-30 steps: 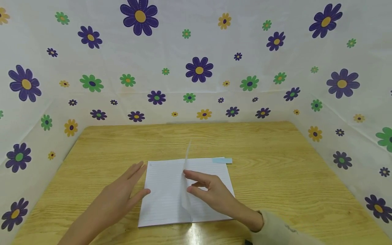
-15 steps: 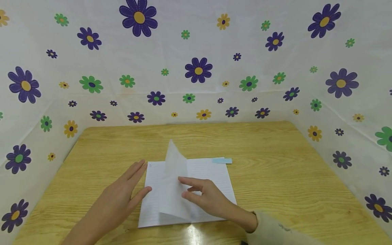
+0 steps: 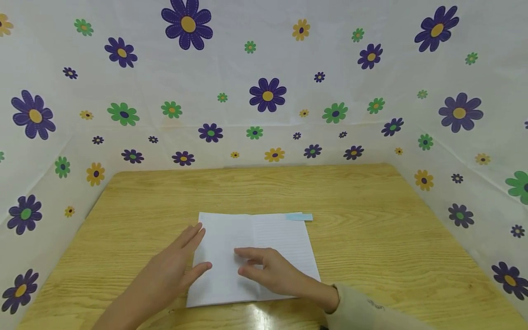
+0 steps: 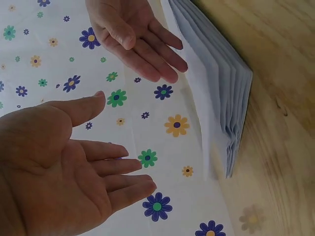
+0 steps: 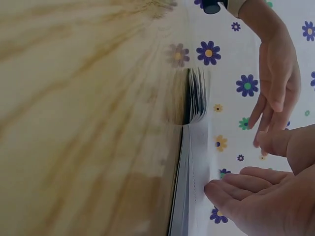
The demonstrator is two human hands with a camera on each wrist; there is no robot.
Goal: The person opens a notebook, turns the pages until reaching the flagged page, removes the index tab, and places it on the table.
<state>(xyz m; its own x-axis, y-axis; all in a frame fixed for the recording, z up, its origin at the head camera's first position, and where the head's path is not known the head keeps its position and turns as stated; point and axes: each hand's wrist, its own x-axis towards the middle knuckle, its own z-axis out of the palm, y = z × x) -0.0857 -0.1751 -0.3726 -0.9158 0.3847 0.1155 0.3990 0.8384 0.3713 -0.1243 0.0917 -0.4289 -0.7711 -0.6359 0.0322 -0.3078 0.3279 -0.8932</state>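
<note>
Your left hand (image 3: 173, 268) lay flat, fingers straight, on the open notebook's (image 3: 251, 256) left edge; your right hand (image 3: 272, 272), fingers relaxed, rested on its middle. Only your left wrist view showed the stacked page edges (image 4: 231, 113). Bare tabletop (image 3: 371, 220) surrounded the centred notebook.
</note>
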